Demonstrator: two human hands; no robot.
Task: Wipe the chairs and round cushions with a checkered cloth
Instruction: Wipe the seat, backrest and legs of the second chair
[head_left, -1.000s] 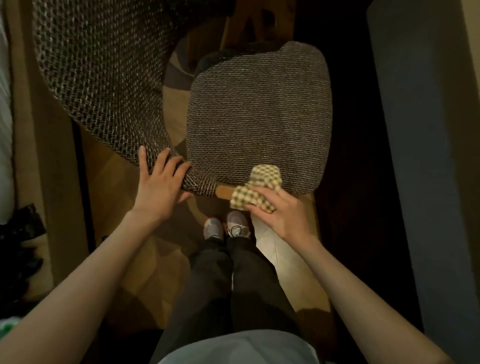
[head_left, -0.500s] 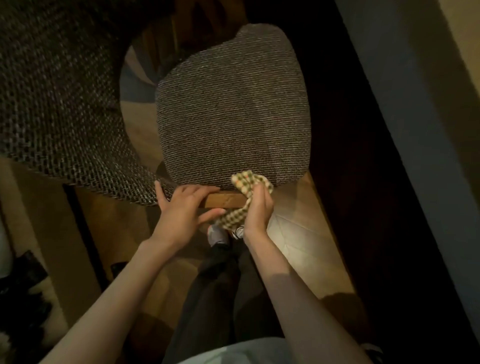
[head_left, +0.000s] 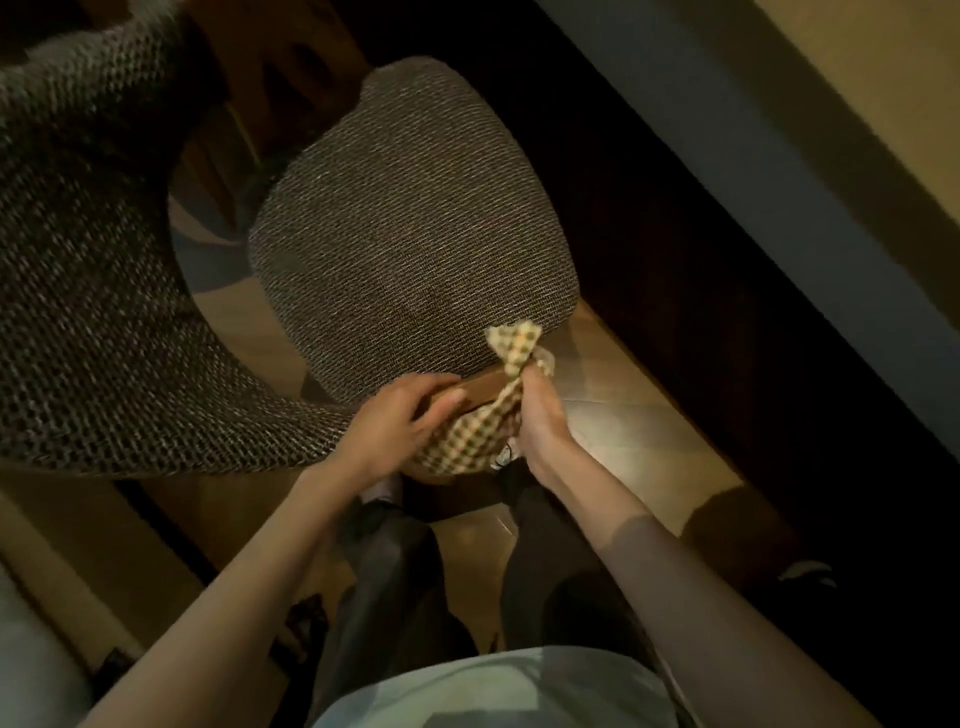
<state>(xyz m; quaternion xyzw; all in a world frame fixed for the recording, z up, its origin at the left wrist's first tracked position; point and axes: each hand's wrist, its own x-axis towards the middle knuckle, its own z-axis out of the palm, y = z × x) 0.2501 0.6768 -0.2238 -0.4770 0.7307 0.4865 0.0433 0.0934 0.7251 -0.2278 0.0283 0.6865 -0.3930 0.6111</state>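
Head: right grip (head_left: 540, 415) pinches checkered cloth (head_left: 465, 441); left grip (head_left: 395, 421) holds wooden chair edge (head_left: 483, 388).

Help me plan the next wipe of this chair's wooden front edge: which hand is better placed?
Right. The right hand grips the checkered cloth, pressed to the wooden edge; the left hand holds that edge bare, likely steadying it.

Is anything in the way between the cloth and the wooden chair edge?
Nothing visible. The right hand holds the cloth directly against the wooden edge; the left hand grips that edge just beside it.
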